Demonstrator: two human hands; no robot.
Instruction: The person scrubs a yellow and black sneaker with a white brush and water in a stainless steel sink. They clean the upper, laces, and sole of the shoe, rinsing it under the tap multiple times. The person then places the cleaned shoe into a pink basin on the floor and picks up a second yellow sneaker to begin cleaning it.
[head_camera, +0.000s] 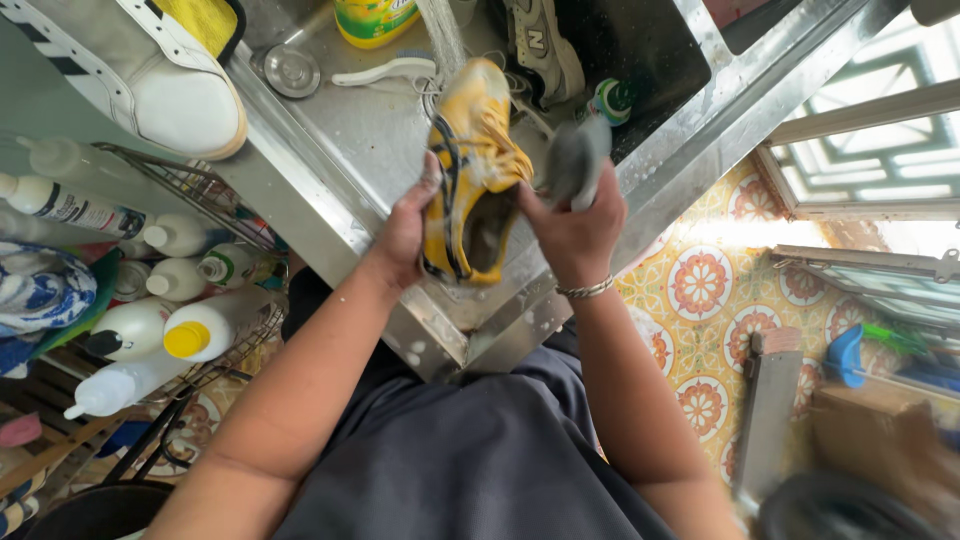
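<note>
A wet yellow sneaker (470, 170) with dark stripes is held over a steel sink (350, 140), its opening facing me. My left hand (405, 232) grips the sneaker's side at the heel end. My right hand (572, 225), with a metal bracelet on the wrist, is closed around a grey blurred object (573, 160), possibly an insole or a brush, just right of the sneaker. Water runs down from above onto the toe.
A white sneaker (150, 75) rests on the sink's left rim. In the basin lie a grey sneaker (545, 50), a white brush (385, 70), a yellow-green bottle (375, 20) and a drain cover (290, 70). A wire rack of white bottles (170, 320) stands left. Patterned floor tiles (700, 290) lie right.
</note>
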